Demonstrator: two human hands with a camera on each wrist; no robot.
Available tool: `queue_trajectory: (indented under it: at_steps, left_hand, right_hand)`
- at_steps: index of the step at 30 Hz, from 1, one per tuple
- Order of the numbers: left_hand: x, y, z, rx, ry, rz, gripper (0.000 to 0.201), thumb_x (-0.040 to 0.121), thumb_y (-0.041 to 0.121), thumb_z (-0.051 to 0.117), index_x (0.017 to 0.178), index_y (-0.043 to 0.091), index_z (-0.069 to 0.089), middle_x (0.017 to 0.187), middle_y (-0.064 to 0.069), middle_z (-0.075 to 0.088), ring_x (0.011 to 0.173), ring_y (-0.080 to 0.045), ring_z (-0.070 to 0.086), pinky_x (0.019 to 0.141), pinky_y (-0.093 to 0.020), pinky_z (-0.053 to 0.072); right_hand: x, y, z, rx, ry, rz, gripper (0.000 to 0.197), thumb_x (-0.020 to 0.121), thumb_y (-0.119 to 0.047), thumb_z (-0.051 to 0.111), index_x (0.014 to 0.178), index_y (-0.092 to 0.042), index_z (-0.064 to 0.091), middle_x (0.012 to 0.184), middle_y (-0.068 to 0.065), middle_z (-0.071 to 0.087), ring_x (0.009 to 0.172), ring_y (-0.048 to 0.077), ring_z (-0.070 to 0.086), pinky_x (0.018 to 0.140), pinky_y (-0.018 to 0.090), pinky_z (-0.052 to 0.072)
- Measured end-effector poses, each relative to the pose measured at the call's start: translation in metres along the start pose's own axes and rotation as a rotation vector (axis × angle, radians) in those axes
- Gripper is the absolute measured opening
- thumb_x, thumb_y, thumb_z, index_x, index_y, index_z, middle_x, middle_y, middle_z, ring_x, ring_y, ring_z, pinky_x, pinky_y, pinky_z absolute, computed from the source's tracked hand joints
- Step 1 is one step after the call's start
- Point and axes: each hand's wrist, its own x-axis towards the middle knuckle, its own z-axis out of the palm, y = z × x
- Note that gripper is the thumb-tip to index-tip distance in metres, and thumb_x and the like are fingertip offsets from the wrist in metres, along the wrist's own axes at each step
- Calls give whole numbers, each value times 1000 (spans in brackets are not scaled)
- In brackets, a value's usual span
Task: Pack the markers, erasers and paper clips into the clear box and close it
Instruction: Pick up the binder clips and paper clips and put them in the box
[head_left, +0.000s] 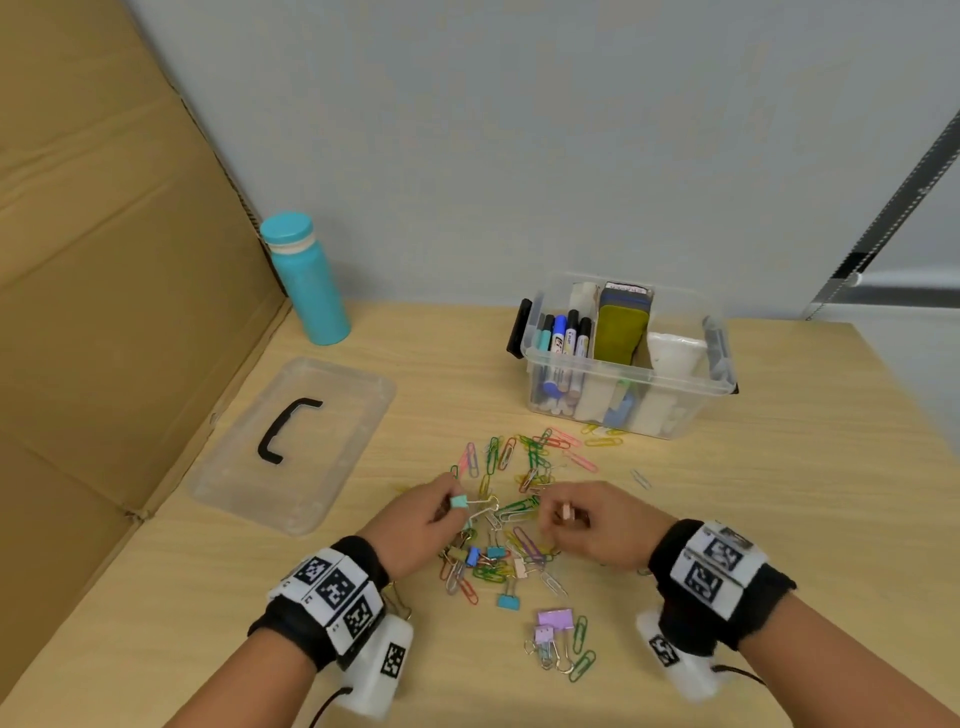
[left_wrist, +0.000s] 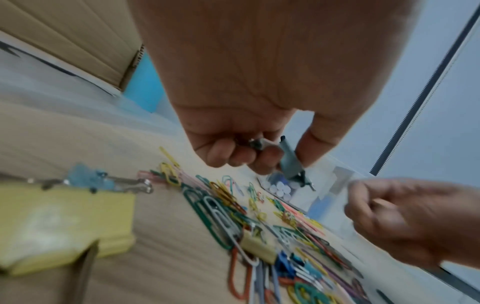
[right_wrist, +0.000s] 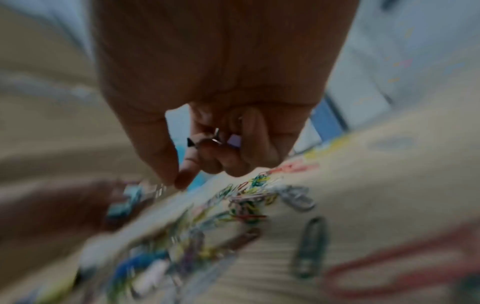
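One wooden table (head_left: 779, 519) carries one lid (head_left: 291, 441) lying flat at left and one clear box (head_left: 623, 358) at the back, long axis left-right, open, four markers (head_left: 563, 338) upright inside. Dozens of paper clips (head_left: 519, 467) lie between. The left hand (head_left: 415, 525) pinches a teal binder clip (head_left: 459, 502); the right hand (head_left: 597, 525) curls around a small clip (right_wrist: 233, 139).

Wooden table (head_left: 779, 493), scattered clips (head_left: 519, 467), clear box (head_left: 623, 387), lid (head_left: 332, 415), seemingly bottle (head_left: 306, 280)

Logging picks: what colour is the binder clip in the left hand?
Teal binder clip, clearest in the head view.

Head view high, wide; wrist views close, sharing paper clips (head_left: 519, 499).
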Motion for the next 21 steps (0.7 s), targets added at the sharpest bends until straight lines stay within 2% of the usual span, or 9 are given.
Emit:
queue_trajectory:
  at_steps: [2,4,6,8,11,15,18,21]
  left_hand:
    - [1,-3,-3,-3,34,-1,13,96,27,45,83,26,42,69,5,47,62,-10,40,60,-26,33]
    - [2,-5,-4,-15,49,-10,14,96,26,46,82,25,42,67,5,45,62,-11,39,61,-27,33]
    - [3,-4,-3,-20,63,-13,15,96,26,47,82,25,41,68,3,45,62,-11,39,60,-28,33]
    - [5,-1,-1,-17,75,-9,15,96,25,47,82,25,41,68,1,46,62,-12,40,60,-28,32]
    - [7,6,4,-11,88,-12,12,96,25,47,87,18,44,67,3,45,60,-11,39,57,-24,31]
    - [6,16,9,-4,100,-16,12,97,25,46,91,15,45,67,3,45,59,-10,39,56,-23,31]
    - [7,25,8,6,109,-2,11,97,25,45,87,20,43,64,3,43,57,-9,37,54,-21,30]
    - [10,37,5,12,127,18,18,96,24,46,81,28,38,64,1,41,56,-10,35,53,-22,28]
  right_hand:
    - [-16,-2,5,-270,-126,-53,20,87,-30,53,105,-37,53,100,-10,63,87,11,57,79,32,50]
    - [-30,-4,11,-410,-204,-100,36,88,-30,51,120,-45,44,110,-4,61,95,16,56,82,34,49]
    - [-39,-7,16,-454,-258,-152,46,90,-29,51,130,-45,37,117,0,59,103,20,54,84,34,47]
    - [-41,-12,22,-501,-292,-187,47,93,-29,51,136,-41,36,122,3,58,109,23,53,82,36,45]
    - [-37,-15,27,-543,-303,-194,38,95,-29,49,133,-33,44,115,8,60,108,28,54,76,36,44]
    - [-36,-16,28,-641,-267,-177,28,96,-30,48,123,-23,48,110,9,60,102,30,56,68,34,39]
    - [-41,-20,18,-708,-222,-148,32,95,-30,49,123,-14,45,107,13,59,96,32,56,65,34,37]
    - [-51,-31,-9,-731,-138,-121,36,95,-33,50,124,-14,42,109,12,59,98,30,54,68,35,41]
